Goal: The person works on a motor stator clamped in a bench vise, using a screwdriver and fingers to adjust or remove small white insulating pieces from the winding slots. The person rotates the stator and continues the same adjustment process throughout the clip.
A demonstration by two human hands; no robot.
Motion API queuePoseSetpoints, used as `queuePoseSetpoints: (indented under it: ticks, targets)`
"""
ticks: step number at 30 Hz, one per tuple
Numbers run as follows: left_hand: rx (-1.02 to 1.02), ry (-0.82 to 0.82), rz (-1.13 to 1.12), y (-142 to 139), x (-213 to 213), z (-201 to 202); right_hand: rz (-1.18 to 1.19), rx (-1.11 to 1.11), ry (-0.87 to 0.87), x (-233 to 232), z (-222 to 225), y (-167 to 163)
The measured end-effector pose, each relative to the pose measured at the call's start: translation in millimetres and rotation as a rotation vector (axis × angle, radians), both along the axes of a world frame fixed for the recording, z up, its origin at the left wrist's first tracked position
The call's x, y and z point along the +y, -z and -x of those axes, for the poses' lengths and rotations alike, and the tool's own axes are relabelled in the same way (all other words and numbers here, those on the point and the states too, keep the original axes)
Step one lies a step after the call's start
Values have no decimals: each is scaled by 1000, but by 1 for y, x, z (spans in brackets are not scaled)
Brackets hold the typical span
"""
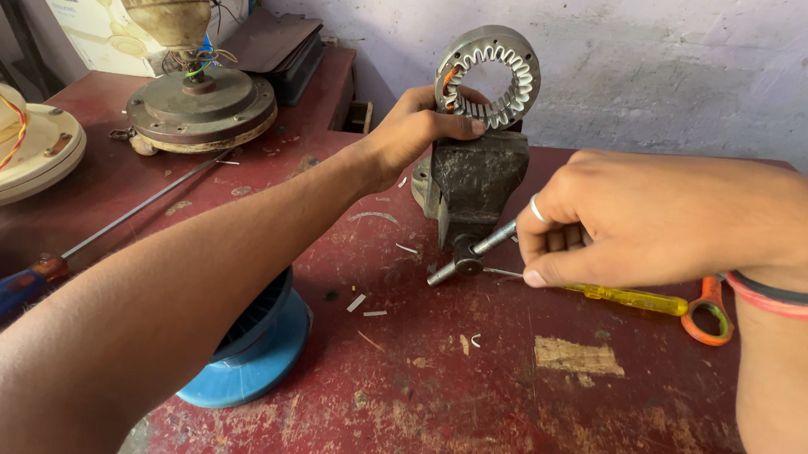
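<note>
A ring-shaped metal stator core with toothed inner slots stands upright in the jaws of a dark bench vise. My left hand reaches across the table and grips the stator's lower left edge. My right hand, with a ring on one finger, pinches the metal handle bar of the vise between thumb and fingers. A yellow-handled screwdriver lies on the table just under my right hand.
The worn red table holds a blue spool under my left forearm, orange-handled scissors, a long blue-handled screwdriver, a brown fan motor housing and cream fan parts at left. Small paper scraps lie about.
</note>
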State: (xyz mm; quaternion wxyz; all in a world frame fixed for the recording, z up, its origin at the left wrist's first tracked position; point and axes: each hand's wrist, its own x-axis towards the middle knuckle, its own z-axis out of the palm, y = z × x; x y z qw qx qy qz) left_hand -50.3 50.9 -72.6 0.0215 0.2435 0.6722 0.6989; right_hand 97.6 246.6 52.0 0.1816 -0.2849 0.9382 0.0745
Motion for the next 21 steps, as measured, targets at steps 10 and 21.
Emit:
queuePoseSetpoints:
  ticks: [10,21]
  targets:
    - [-1,-40,6,2,-1,0,-157,-112,50,-9,-20,-8]
    - [-10,-67,-27,0,4,-3,291,-72,-86,33,21,4]
